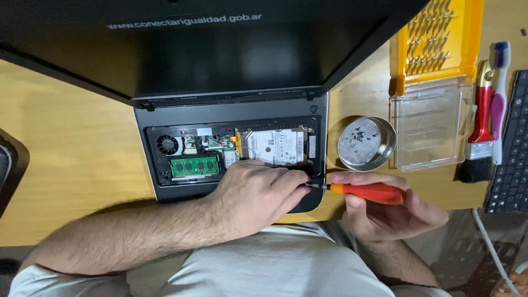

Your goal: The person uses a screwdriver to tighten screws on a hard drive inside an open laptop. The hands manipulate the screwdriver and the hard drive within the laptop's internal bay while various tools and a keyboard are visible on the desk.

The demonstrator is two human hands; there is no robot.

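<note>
Yellow wood forms the desk (66, 148), with a small open-bottomed laptop (231, 148) lying upside down on it, its hard drive (275, 146), green memory module (193, 166) and fan (167, 144) exposed. Resting on the laptop's near right corner, the left hand (256, 195) has its fingers curled at the screwdriver tip. At the right, the right hand (385, 212) is clamped on an orange-handled screwdriver (366, 192), held level and pointing left. Beyond it sit a round metal dish (367, 143) of screws, a clear bit case (432, 129) with a yellow tray, a red-handled brush (481, 129), a toothbrush (499, 104) and a black keyboard (511, 154).
</note>
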